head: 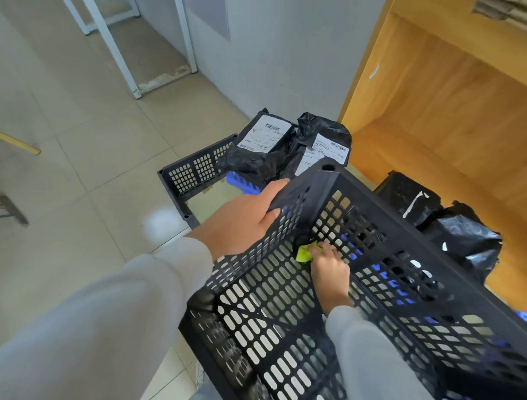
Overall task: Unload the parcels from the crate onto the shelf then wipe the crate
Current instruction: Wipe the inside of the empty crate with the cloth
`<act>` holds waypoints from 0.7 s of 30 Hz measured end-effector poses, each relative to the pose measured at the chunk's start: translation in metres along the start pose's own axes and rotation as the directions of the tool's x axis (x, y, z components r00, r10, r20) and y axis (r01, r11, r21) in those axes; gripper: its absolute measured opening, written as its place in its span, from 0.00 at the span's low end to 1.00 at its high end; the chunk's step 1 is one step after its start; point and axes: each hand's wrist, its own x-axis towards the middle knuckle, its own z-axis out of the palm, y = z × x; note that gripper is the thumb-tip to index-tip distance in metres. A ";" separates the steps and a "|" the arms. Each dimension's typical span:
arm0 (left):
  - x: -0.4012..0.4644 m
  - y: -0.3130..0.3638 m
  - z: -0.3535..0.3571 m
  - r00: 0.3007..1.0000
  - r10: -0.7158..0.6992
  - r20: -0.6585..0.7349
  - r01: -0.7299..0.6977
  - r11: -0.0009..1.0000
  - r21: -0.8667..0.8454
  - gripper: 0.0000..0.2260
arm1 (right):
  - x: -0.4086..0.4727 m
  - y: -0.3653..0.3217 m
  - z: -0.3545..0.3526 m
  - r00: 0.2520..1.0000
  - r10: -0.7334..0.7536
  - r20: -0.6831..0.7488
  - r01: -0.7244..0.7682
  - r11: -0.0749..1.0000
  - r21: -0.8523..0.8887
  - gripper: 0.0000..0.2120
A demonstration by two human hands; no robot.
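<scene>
I am in the wiping step: my left hand (pixel 241 220) grips the crate (pixel 374 303) wall at 12 o'clock, my right hand (pixel 329 268) presses the yellow cloth (pixel 303 255) into the corner, next along the floor.

left grip (pixel 242 217) clamped, right grip (pixel 329 265) curled

No legible text anywhere. Two black parcels at 12 o'clock carry white shipping labels: left parcel label (pixel 266 133) and right parcel label (pixel 329 148), each with barcodes and fine print, too small to read. No brands, numbers or signs can be made out.
</scene>
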 end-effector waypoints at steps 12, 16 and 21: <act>-0.005 0.001 -0.002 0.998 0.062 -0.013 -0.062 0.998 0.001 0.29 | -0.065 -0.059 0.037 0.991 -0.116 -0.063 0.129 0.951 0.280 0.19; -0.004 0.001 -0.002 0.999 0.054 0.005 -0.054 0.998 -0.016 0.29 | -0.084 -0.071 0.049 0.968 -0.249 -0.020 0.243 0.917 0.318 0.17; -0.004 0.001 -0.001 0.999 0.046 0.016 -0.046 0.998 -0.030 0.29 | -0.098 -0.074 0.053 0.949 -0.315 0.029 0.279 0.878 0.389 0.16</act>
